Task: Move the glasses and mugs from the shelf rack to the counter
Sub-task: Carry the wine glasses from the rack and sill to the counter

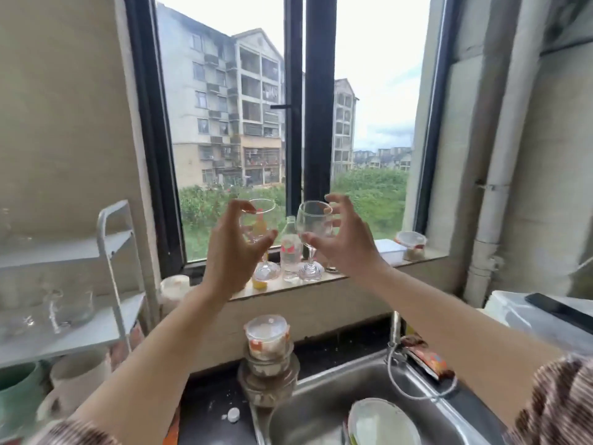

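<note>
Two clear stemmed wine glasses stand on the window sill [359,275]. My left hand [231,255] curls around the bowl of the left wine glass [263,211], fingers spread, thumb under the bowl. My right hand [343,239] cups the right wine glass [313,220] the same way, fingers apart. Both glass bases rest on the sill. At the left stands the white shelf rack [110,248]; a clear glass jug [72,308] and other blurred glassware sit on its middle shelf. A green mug [19,390] and a white mug [77,380] sit below it.
A water bottle [291,252] stands between the two glasses. Lidded containers [268,348] are stacked by the steel sink [321,396], which holds a white plate [378,425]. A tap [396,335] rises behind the sink. A phone [561,311] lies on a white box at the right.
</note>
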`<state>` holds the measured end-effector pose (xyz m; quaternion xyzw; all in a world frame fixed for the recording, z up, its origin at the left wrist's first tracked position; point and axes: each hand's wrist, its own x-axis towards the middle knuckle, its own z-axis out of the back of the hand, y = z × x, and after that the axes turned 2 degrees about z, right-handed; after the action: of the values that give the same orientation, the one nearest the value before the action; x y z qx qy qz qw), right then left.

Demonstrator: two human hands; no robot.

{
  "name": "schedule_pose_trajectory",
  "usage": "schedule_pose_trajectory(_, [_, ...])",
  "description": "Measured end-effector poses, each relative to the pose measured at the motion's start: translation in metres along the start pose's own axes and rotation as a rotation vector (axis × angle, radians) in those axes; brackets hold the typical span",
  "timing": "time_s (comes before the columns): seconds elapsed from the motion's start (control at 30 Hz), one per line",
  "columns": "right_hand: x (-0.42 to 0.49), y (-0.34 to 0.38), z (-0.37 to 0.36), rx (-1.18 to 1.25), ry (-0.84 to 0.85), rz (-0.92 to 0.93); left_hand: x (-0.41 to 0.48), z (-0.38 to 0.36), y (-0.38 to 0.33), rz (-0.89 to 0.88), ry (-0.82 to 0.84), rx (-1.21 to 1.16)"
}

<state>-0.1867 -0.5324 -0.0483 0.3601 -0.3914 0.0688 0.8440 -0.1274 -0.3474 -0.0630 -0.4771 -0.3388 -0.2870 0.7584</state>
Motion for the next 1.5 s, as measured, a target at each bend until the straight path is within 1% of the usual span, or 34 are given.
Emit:
schedule_pose_trajectory(0.13, [-0.072, -0.051, 0.100, -0.113, -0.014, -0.160, -0.061, -0.087, -0.066, 0.001, 0.128, -0.076])
schedule_pose_trajectory(0.23, [-0.130, -0.080, 0.179, -0.152, -0.042, -0.266, -0.110, -0.150, -0.124, 0.035, 0.256, -0.159])
schedule_pose_trajectory(0.4, [-0.219, -0.114, 0.301, -0.209, -0.111, -0.483, -0.180, -0.251, -0.213, 0.072, 0.437, -0.320])
schedule_pose_trajectory(0.5, [-0.264, -0.128, 0.367, -0.280, -0.173, -0.580, -0.214, -0.305, -0.268, 0.102, 0.570, -0.425])
schedule_pose_trajectory(0.67, [-0.331, -0.153, 0.467, -0.387, -0.314, -0.745, -0.260, -0.386, -0.358, 0.061, 0.759, -0.570])
schedule_pose_trajectory(0.9, [-0.407, -0.199, 0.603, -0.531, -0.480, -0.935, -0.316, -0.512, -0.483, -0.087, 0.981, -0.650])
schedule_pose_trajectory(0.97, [-0.418, -0.208, 0.625, -0.538, -0.496, -0.971, -0.324, -0.533, -0.505, -0.115, 1.020, -0.676])
schedule_pose_trajectory(1.13, [-0.458, -0.261, 0.708, -0.590, -0.596, -1.091, -0.359, -0.628, -0.583, -0.166, 1.168, -0.704])
schedule_pose_trajectory(1.27, [-0.488, -0.293, 0.765, -0.605, -0.677, -1.163, -0.390, -0.688, -0.641, -0.225, 1.293, -0.721])
schedule_pose_trajectory(1.5, [-0.543, -0.329, 0.848, -0.685, -0.737, -1.265, -0.451, -0.762, -0.720, -0.270, 1.463, -0.710])
